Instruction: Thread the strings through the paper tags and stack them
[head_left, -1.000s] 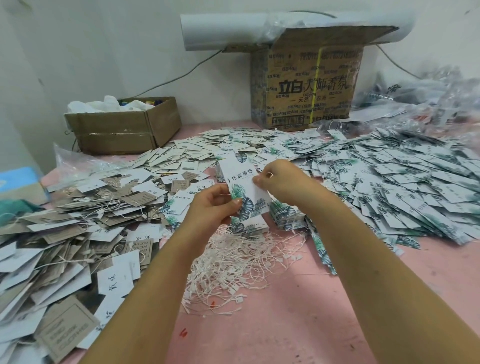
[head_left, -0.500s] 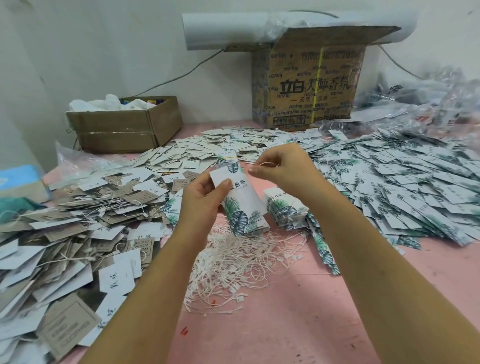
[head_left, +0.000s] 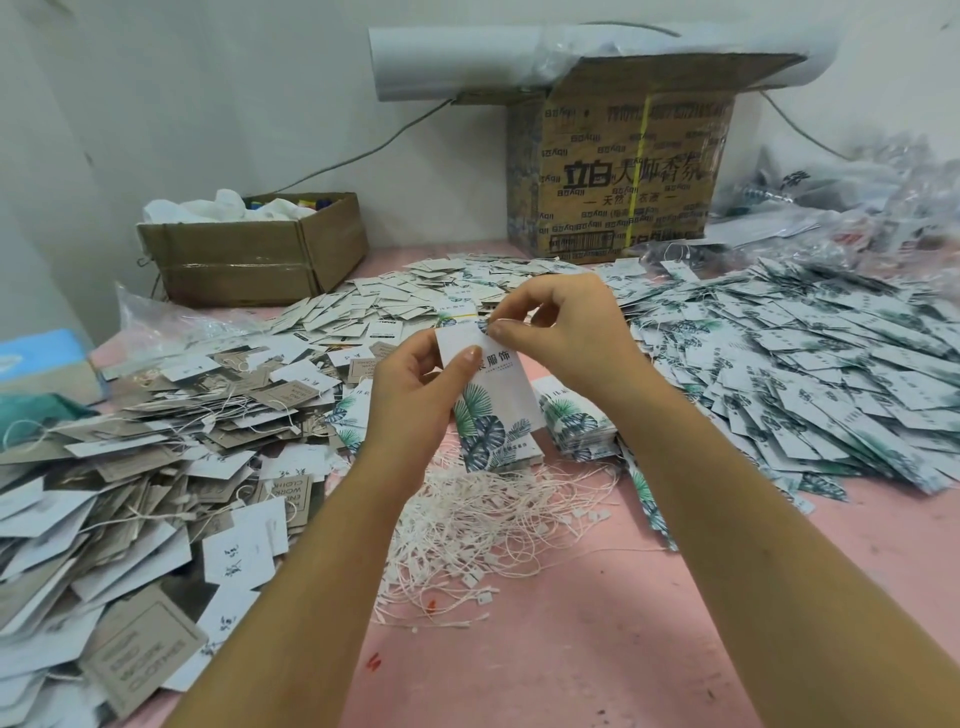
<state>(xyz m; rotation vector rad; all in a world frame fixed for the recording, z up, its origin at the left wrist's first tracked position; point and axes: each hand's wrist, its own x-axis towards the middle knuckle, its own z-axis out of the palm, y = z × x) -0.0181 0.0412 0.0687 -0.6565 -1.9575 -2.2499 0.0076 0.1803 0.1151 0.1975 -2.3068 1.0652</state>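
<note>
Paper tag (head_left: 493, 395), white with a green leaf print, stood upright in the air above the pink table (head_left: 571, 649), held between your two hands. Your left hand (head_left: 410, 400) gripped it by its left edge, with the thumb pressed on the printed face and the fingers curled behind. Your right hand (head_left: 566, 332) pinched the tag's top edge between thumb and forefinger; whether a string lay in that pinch, I could not tell.

Below your hands, the loose white strings (head_left: 493, 525) lay tangled in a heap on the table. Just to the right of the held tag sat a neat stack of leaf tags (head_left: 576, 423). Further right spread a wide heap of loose leaf tags (head_left: 805, 374). On your left lay a heap of grey and white tags (head_left: 156, 447), many with strings through them.

Against the back wall stood a small cardboard box (head_left: 249, 260) and a large printed carton (head_left: 623, 166), with a white roll (head_left: 457, 62) lying on top of the carton.
</note>
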